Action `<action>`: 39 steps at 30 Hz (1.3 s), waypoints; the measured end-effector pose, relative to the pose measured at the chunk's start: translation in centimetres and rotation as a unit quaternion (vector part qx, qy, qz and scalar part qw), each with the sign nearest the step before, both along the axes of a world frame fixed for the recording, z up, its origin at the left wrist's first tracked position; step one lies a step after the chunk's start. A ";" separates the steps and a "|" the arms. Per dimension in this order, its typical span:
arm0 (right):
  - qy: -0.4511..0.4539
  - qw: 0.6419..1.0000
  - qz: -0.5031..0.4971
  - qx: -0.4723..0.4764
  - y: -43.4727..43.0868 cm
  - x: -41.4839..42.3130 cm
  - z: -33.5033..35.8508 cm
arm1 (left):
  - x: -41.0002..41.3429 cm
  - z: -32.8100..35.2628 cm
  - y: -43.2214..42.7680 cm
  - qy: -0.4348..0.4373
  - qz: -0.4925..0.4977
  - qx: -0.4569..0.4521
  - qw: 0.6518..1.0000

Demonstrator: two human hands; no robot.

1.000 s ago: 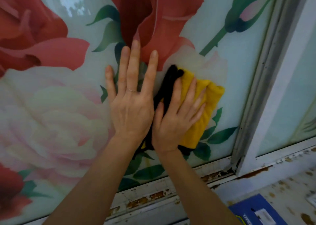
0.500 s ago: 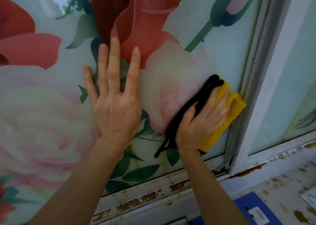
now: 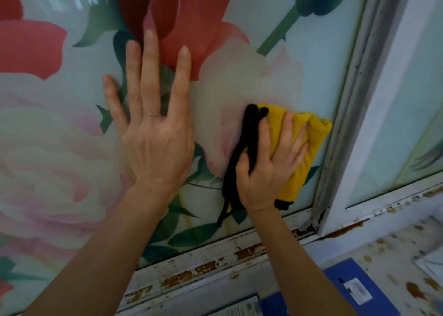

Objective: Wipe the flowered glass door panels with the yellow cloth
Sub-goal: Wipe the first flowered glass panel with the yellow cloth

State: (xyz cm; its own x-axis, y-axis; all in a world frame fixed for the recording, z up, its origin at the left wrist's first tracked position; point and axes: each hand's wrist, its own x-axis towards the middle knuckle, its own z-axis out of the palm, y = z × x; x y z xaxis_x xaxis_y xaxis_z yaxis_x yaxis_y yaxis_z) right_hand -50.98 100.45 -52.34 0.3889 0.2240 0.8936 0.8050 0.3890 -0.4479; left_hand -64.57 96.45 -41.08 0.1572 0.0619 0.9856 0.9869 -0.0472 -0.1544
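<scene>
The flowered glass door panel (image 3: pixel 311 75) fills most of the view, printed with red and pale pink roses and green leaves. My left hand (image 3: pixel 155 143) lies flat on the glass with its fingers spread and straight. To its right, my right hand (image 3: pixel 266 169) presses the folded yellow cloth (image 3: pixel 302 162) against the panel's lower right corner, fingers laid over it and thumb hooked round its black hem (image 3: pixel 249 133). The cloth's right edge nearly touches the grey frame post (image 3: pixel 345 123).
A white bottom rail (image 3: pixel 215 260) with rusty chipped paint runs under the panel. Right of the post is a second glass panel (image 3: pixel 407 114). Below lie a rust-spotted white surface (image 3: pixel 383 251) and a blue packet (image 3: pixel 354 289).
My right hand has slid the cloth rightward, away from my left hand, to the panel's edge by the frame post. My left hand has stayed flat on the glass.
</scene>
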 end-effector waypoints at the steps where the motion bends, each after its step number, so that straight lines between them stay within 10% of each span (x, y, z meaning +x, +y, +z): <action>1: 0.020 1.000 0.001 -0.009 -0.4 -0.9 0.0 | 0.2 0.0 0.0 -0.004 -0.003 -0.004 1.000; 10: -0.159 0.986 0.052 0.005 -0.5 2.0 -2.8 | 2.3 -3.5 0.4 0.046 -0.003 -0.030 0.999; 18: -0.003 1.000 -0.003 -0.028 0.2 2.8 -0.9 | 3.2 -3.4 0.5 0.019 0.018 -0.015 1.000; 26: -0.221 0.973 0.068 0.000 0.1 6.3 -4.1 | 3.6 -4.0 1.2 0.004 0.048 0.026 0.998; 34: 0.044 0.998 0.028 -0.029 -0.1 2.5 -2.8 | 3.5 -4.3 1.1 -0.007 0.030 0.002 1.000; 39: -0.122 0.987 0.103 -0.034 -2.1 0.3 -4.8 | 3.5 -4.3 1.2 -0.001 0.038 0.004 0.999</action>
